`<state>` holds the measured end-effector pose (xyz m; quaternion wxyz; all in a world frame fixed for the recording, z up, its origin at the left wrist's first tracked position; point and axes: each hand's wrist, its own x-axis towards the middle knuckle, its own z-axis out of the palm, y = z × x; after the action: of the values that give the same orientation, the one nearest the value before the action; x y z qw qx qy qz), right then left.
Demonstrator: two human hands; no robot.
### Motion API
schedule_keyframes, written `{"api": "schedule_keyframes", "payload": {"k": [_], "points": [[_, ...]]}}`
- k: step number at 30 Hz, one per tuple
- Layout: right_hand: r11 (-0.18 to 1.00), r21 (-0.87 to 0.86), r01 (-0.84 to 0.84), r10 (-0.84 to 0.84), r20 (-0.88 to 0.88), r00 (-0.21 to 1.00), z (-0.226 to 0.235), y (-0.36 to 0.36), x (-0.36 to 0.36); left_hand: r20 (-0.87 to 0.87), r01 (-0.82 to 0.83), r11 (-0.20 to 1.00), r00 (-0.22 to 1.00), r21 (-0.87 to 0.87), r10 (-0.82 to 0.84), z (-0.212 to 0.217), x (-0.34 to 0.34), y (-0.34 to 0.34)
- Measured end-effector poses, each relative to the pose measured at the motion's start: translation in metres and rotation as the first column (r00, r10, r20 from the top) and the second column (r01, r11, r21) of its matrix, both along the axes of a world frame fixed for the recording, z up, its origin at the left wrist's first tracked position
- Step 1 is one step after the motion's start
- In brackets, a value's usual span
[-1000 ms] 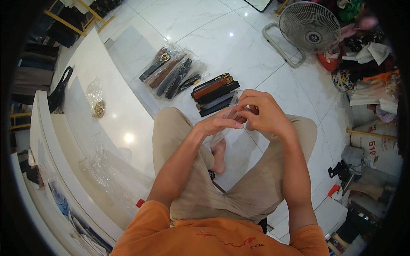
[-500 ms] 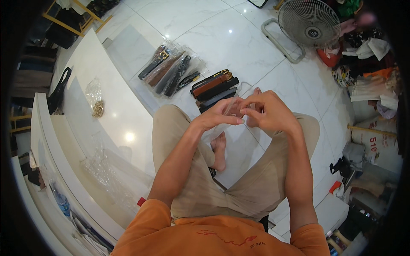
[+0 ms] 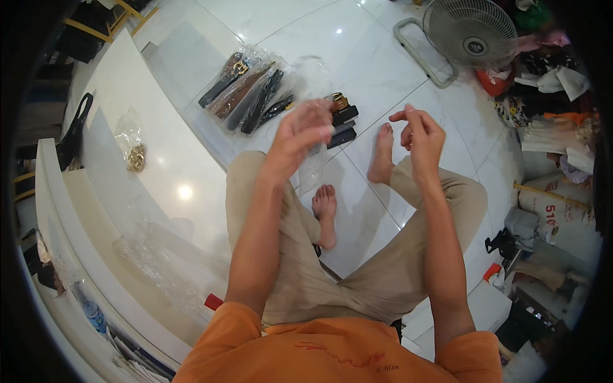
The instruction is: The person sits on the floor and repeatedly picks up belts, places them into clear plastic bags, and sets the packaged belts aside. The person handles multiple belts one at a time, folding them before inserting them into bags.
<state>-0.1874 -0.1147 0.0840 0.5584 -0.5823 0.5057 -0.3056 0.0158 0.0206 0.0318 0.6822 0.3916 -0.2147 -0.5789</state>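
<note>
A clear plastic bag [image 3: 312,170] hangs from my left hand [image 3: 295,139], whose fingers are closed on it and slightly blurred. The bag looks limp and see-through, and its upper part spreads over the fingers. My right hand [image 3: 419,135] is apart from it on the right, fingers loosely bent and spaced, with nothing visible in them. Beyond my left hand, a small stack of rolled belts [image 3: 345,125], dark with a gold buckle, lies on the floor, partly covered by that hand. Left of it are several belts in clear bags [image 3: 246,96], black and brown.
A long white counter [image 3: 185,137] runs along my left, bearing a small bag of gold-coloured pieces [image 3: 135,156] and crumpled clear plastic [image 3: 156,255]. A grey fan [image 3: 472,38] stands at the far right, near piled clothes [image 3: 552,83]. My bare feet rest on white tiles.
My hands have moved apart. The left went up and leftward with the plastic bag; the right let go of it and shifted to the right.
</note>
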Motion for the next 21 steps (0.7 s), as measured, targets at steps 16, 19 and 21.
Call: {"api": "schedule_keyframes", "payload": {"k": [16, 19, 21], "points": [[0.604, 0.716, 0.349, -0.328, -0.176, 0.928, -0.416, 0.035, 0.036, -0.29, -0.113, 0.992, 0.953, -0.059, 0.092, -0.011, 0.049, 0.002], [0.501, 0.726, 0.472, -0.493, -0.209, 0.844, -0.464, 0.03, 0.043, -0.296, -0.101, 0.993, 0.952, -0.059, 0.079, -0.02, 0.051, -0.001], [0.468, 0.753, 0.463, -0.436, -0.26, 0.862, -0.456, 0.035, 0.052, -0.284, -0.103, 0.993, 0.955, -0.049, 0.085, -0.026, 0.051, 0.0]]}}
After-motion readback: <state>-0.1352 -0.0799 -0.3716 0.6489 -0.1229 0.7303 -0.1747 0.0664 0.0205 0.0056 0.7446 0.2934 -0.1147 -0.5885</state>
